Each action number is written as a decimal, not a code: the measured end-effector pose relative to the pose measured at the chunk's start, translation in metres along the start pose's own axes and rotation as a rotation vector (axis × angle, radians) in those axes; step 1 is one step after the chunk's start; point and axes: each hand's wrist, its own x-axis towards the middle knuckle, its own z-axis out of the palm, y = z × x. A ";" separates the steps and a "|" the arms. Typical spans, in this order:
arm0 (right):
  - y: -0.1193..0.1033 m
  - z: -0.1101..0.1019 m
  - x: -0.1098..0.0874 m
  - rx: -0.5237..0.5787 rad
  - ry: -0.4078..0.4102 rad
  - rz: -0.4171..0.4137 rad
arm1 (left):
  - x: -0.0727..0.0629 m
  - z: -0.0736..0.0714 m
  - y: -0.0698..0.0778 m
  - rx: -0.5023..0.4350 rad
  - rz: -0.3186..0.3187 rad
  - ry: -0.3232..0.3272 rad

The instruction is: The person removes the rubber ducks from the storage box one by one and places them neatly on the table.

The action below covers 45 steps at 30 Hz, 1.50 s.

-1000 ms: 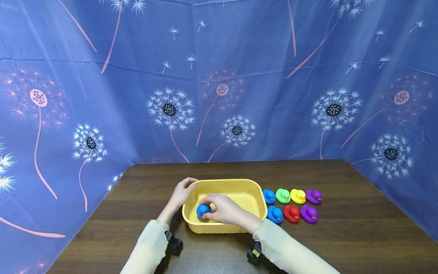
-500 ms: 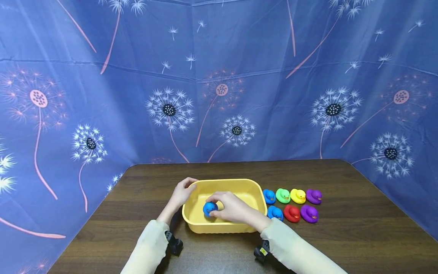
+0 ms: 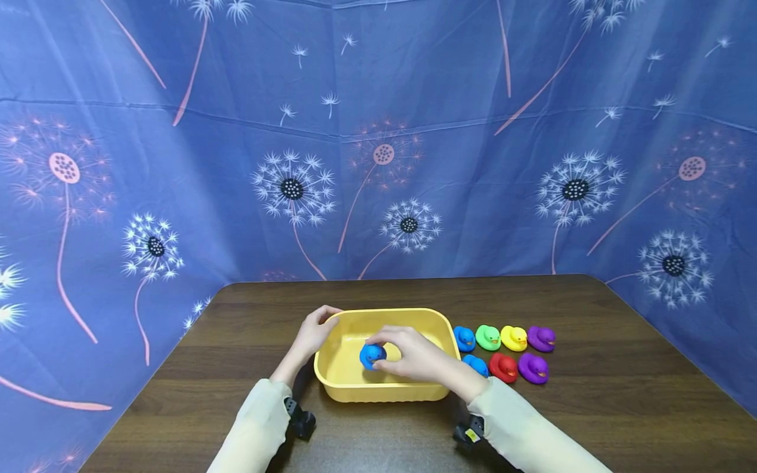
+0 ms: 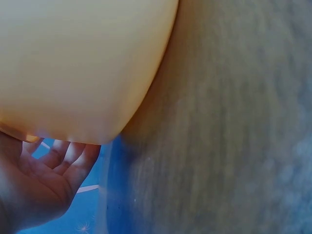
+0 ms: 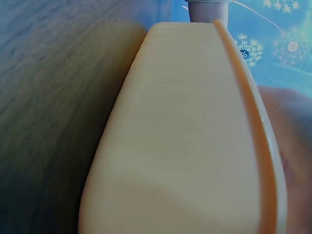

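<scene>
A yellow plastic basin (image 3: 384, 394) stands on the table, and my left hand (image 3: 311, 335) grips its left end by the rim. In the left wrist view, the fingers of that hand (image 4: 44, 183) curl up behind the basin's wall. Inside the basin, my right hand (image 3: 416, 358) pinches a blue rubber duck (image 3: 371, 357) between thumb and fingers. Whether the duck touches the basin floor, I cannot tell. The right wrist view shows mostly the basin's outer side (image 5: 175, 126), with part of the right hand (image 5: 295, 131) beyond the rim and the duck hidden.
Right of the basin, rubber ducks sit in two rows: blue (image 3: 464, 339), green (image 3: 487, 337), yellow (image 3: 513, 339) and purple (image 3: 541, 339) behind; blue (image 3: 476, 364), red (image 3: 503, 368) and purple (image 3: 533, 368) in front. A blue dandelion-print cloth (image 3: 473, 164) hangs behind the brown wooden table (image 3: 615, 394).
My right hand has moved rightward and slightly back inside the basin, carrying the blue rubber duck from near the left end toward the middle. The left hand has stayed on the rim.
</scene>
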 end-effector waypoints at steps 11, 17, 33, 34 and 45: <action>0.008 -0.007 -0.014 0.037 0.072 -0.015 | -0.002 -0.002 0.001 -0.004 -0.020 -0.002; 0.009 -0.016 -0.020 0.027 0.107 0.003 | 0.000 0.000 0.002 -0.012 -0.028 -0.002; 0.021 -0.033 -0.032 -0.025 0.199 -0.062 | 0.000 0.000 0.006 -0.003 -0.013 -0.007; 0.021 -0.034 -0.033 -0.024 0.206 -0.059 | 0.000 0.000 0.006 -0.002 -0.014 -0.007; 0.027 -0.046 -0.041 -0.052 0.248 -0.016 | 0.000 0.000 0.005 0.004 -0.003 -0.004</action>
